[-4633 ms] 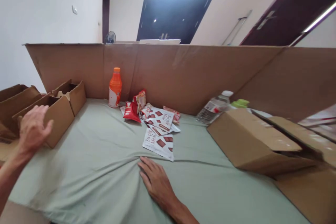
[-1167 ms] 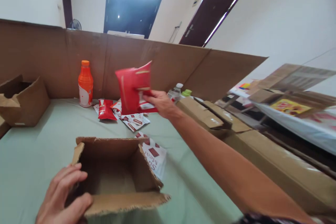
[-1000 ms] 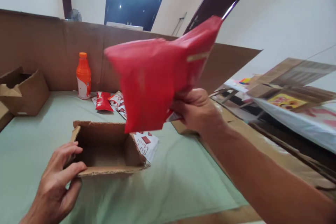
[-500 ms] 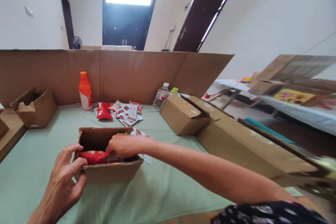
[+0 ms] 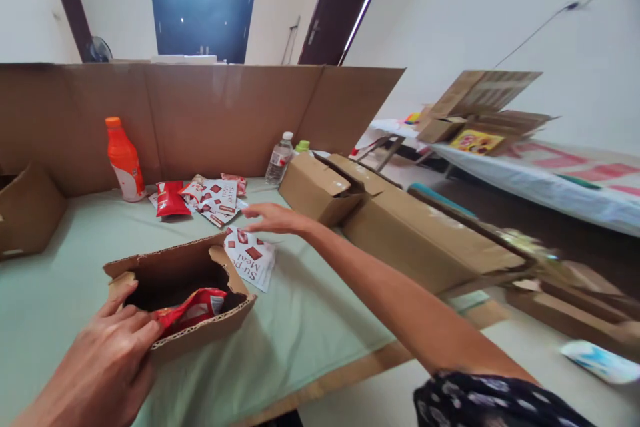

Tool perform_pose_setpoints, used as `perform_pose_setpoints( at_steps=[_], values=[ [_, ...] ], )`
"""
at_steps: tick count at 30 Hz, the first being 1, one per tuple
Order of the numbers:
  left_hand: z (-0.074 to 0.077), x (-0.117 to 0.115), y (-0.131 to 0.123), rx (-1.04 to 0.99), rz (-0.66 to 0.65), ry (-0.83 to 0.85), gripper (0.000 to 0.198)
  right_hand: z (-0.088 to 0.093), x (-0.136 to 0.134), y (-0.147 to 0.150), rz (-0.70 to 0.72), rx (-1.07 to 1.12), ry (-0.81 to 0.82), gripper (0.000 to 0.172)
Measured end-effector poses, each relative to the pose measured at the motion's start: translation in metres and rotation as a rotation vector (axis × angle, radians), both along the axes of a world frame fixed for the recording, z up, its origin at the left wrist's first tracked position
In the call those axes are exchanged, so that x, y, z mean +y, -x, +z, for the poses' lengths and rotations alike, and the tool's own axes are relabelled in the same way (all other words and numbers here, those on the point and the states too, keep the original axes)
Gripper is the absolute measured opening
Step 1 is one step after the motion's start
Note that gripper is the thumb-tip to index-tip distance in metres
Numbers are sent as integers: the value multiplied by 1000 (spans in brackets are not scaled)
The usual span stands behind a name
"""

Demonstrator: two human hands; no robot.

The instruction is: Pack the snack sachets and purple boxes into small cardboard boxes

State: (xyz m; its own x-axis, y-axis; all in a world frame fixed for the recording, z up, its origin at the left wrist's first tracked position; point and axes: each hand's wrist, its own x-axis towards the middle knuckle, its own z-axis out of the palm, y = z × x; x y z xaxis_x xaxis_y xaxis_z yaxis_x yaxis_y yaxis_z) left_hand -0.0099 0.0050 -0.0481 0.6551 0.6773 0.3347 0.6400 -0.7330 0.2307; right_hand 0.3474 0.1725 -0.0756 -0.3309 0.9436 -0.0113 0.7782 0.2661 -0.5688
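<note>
A small open cardboard box (image 5: pixel 235 310) sits on the green cloth near me, with a red snack bag (image 5: pixel 193 307) lying inside it. My left hand (image 5: pixel 107 353) grips the box's near left rim, fingers curled over the edge. My right hand (image 5: pixel 273 217) is stretched out flat above the cloth, open and holding nothing, just past a white sachet with red squares (image 5: pixel 250 263). Beyond it lies a pile of similar sachets (image 5: pixel 216 197) and a small red packet (image 5: pixel 169 199).
An orange bottle (image 5: pixel 124 161) stands by the tall cardboard wall (image 5: pixel 210 117). A water bottle (image 5: pixel 278 159) and closed cartons (image 5: pixel 320 188) sit to the right. Another open box (image 5: pixel 27 210) is at the left. The cloth's edge (image 5: pixel 345 373) runs near my right arm.
My right hand took a red bag from the pile, put it in the small box, let go, and has come out and reached forward over the loose sachet. My left hand stays on the box.
</note>
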Motion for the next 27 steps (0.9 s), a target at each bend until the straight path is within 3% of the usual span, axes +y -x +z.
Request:
perform_pose_setpoints(
  at_steps=[4, 6, 8, 10, 12, 16, 19, 21, 23, 27],
  values=[
    [2, -2, -5, 5, -9, -26, 25, -71, 9, -8, -133, -70, 158, 37],
    [2, -4, -7, 7, -6, -84, 25, -89, 2, -4, -146, -45, 187, 26],
    [2, -5, -7, 20, 0, -134, 26, -90, -8, -5, -134, 7, 199, 15],
    [2, -6, -7, 48, -11, -149, 29, -75, -21, -12, -129, 55, 191, 11],
    [2, -7, -5, 61, -4, -161, 32, -45, -38, -20, -138, 135, 111, 19],
    [-4, -7, 0, 100, 19, -183, 35, 34, -81, -8, -150, 525, -397, 24],
    [-9, -7, 1, 96, 14, -179, 32, 70, -112, 32, -110, 666, -706, 15],
    [-12, -9, 0, 51, 38, -185, 31, 75, -123, 62, 30, 625, -692, 13],
    [-12, -11, -1, 22, 63, -177, 31, 71, -126, 88, 232, 491, -541, 15],
    [-9, -16, -2, 7, 60, -140, 35, 73, -119, 122, 454, -25, -168, 20]
  ],
)
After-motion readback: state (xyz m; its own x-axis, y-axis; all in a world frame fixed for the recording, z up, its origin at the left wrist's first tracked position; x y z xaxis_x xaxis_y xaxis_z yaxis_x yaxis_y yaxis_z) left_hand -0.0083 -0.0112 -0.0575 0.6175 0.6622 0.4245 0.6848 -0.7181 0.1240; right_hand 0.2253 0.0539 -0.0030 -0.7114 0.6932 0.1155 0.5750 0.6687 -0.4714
